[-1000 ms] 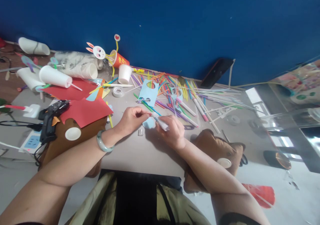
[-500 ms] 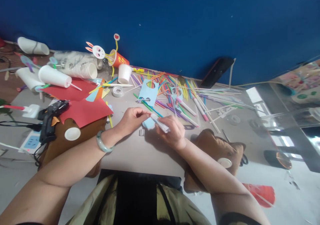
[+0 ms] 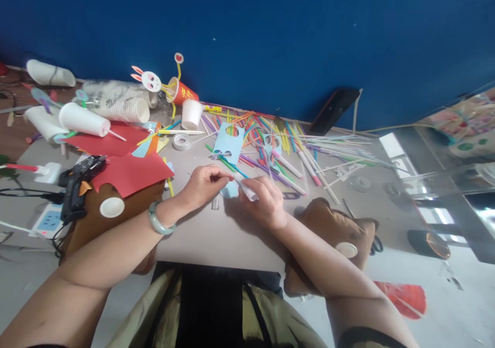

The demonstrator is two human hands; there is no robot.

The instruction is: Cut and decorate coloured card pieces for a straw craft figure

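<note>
In the middle of the table, my right hand [image 3: 265, 201] is closed around a small white tube [image 3: 247, 189] that looks like a glue tube. Its narrow end points left, toward my other hand. My left hand [image 3: 204, 185] is closed in a pinch right at that end; what its fingertips grip is hidden. Just below and behind the fingers lies a light blue paper piece [image 3: 231, 189]. A small clear cap-like piece [image 3: 215, 204] rests on the table near my left hand. Beyond the hands is a light blue card [image 3: 229, 144] with round cut-outs.
Coloured sticks and markers [image 3: 288, 163] spread behind my hands. Red paper [image 3: 133, 175], a black glue gun [image 3: 79, 188] and paper cups [image 3: 83, 118] lie to the left. A tape roll [image 3: 181, 142] sits near the white cup [image 3: 192, 114]. A brown cushion-like thing [image 3: 328, 234] is at right.
My right hand has turned the white tube slightly, so less of it shows. The fingers of both hands stay together at its narrow end. The view has shifted a little.
</note>
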